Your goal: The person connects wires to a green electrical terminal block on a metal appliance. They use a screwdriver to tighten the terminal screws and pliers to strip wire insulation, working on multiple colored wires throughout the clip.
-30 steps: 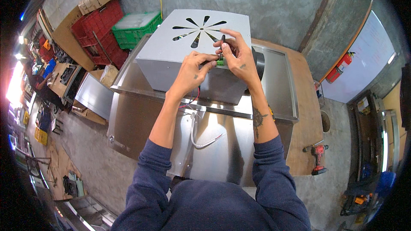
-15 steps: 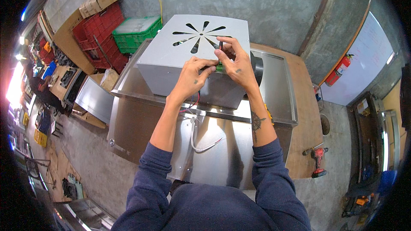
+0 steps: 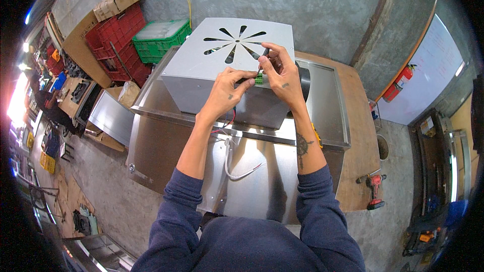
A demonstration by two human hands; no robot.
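Head view: by the right hand (image 3: 283, 76), a slim dark tool (image 3: 265, 52) is gripped, its tip pointed down toward a green terminal block (image 3: 258, 78). This block is located at the front edge of the grey metal box (image 3: 194, 58), near the right corner. The left hand (image 3: 226, 88) is bent beside the block; whether something is gripped there cannot be told.

A green crate (image 3: 159, 48) stands beside stacked red crates (image 3: 115, 34).
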